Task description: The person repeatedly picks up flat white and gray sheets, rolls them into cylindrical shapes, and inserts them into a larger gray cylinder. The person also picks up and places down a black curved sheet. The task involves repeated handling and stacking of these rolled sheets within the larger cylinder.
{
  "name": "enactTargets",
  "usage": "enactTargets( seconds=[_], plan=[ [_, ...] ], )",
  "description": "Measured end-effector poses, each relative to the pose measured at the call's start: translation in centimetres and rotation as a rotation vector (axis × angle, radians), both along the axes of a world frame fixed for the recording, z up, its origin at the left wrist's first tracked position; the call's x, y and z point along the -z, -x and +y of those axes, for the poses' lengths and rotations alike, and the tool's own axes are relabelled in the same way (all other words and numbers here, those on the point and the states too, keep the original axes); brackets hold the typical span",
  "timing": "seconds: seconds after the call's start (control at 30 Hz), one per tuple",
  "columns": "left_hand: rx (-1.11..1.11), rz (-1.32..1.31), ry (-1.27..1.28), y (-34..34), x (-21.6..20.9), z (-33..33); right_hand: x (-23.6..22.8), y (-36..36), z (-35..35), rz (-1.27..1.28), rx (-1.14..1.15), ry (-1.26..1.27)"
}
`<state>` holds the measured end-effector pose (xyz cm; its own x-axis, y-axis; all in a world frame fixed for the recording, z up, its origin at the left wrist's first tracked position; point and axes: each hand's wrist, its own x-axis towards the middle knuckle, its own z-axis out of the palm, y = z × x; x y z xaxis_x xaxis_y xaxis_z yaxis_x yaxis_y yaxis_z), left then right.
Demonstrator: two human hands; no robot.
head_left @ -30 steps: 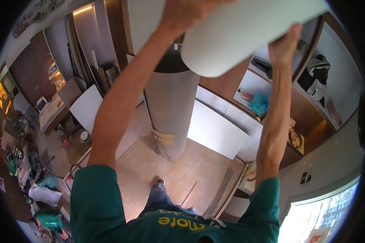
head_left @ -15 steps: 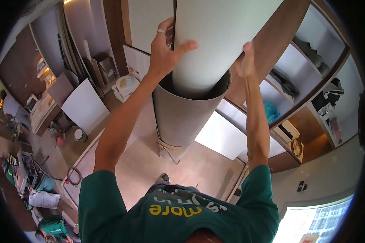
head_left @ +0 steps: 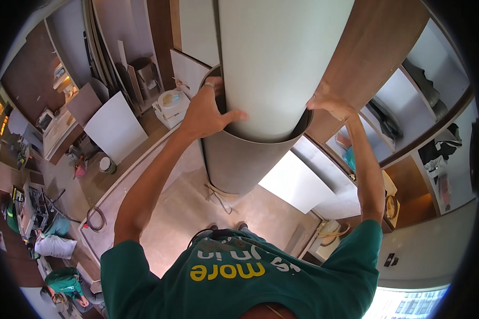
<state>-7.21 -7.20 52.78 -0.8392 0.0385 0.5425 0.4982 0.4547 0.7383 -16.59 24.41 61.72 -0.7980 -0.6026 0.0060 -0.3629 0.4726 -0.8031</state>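
A tall white rolled sheet (head_left: 282,58) stands inside a wider grey-brown rolled sheet (head_left: 245,165), whose upper rim (head_left: 261,142) curves round it. My left hand (head_left: 203,112) grips the white roll's left side at the rim, the thumb lying across its face and the fingers reaching behind its edge. On the other side my right hand (head_left: 332,103) holds the roll's right edge, close to the outer rim; its fingertips are partly hidden. A cord (head_left: 218,195) is tied round the lower part of the outer roll, which stands upright on the floor.
White panels (head_left: 295,178) lean behind the roll on the right, below open shelves (head_left: 404,106). To the left stand a white board (head_left: 114,127), a white tub (head_left: 171,103) and a paint can (head_left: 107,165). A hose (head_left: 96,219) lies nearby. Another person (head_left: 66,287) crouches at lower left.
The white roll has gone deeper into the outer roll. Both hands have come down with it to the rim, and the right hand has shifted slightly.
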Motion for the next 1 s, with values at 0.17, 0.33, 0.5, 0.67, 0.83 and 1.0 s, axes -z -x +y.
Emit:
enactTargets(
  seconds=[0.17,0.33,0.5,0.67,0.83,1.0],
  plan=[
    [-0.138,-0.097,0.106,-1.2,0.0,-0.4,2.5,4.9,0.3,-0.354,-0.353,0.156],
    [-0.156,-0.134,0.139,-1.8,-0.3,1.0,1.7,6.2,2.1,-0.485,-0.390,0.176],
    [-0.221,-0.062,0.220,-1.6,1.7,1.0,0.5,7.0,1.8,-0.663,-0.473,0.186],
    [-0.244,-0.023,0.278,-2.7,0.6,2.0,-1.0,8.3,1.5,-0.715,-0.393,0.069],
    [-0.260,-0.042,0.353,-3.2,1.2,2.5,-3.2,7.7,1.4,-0.610,-0.406,-0.031],
    [-0.261,0.012,0.308,-3.1,0.6,3.5,-4.9,5.7,2.3,-0.390,-0.401,-0.052]
  ],
)
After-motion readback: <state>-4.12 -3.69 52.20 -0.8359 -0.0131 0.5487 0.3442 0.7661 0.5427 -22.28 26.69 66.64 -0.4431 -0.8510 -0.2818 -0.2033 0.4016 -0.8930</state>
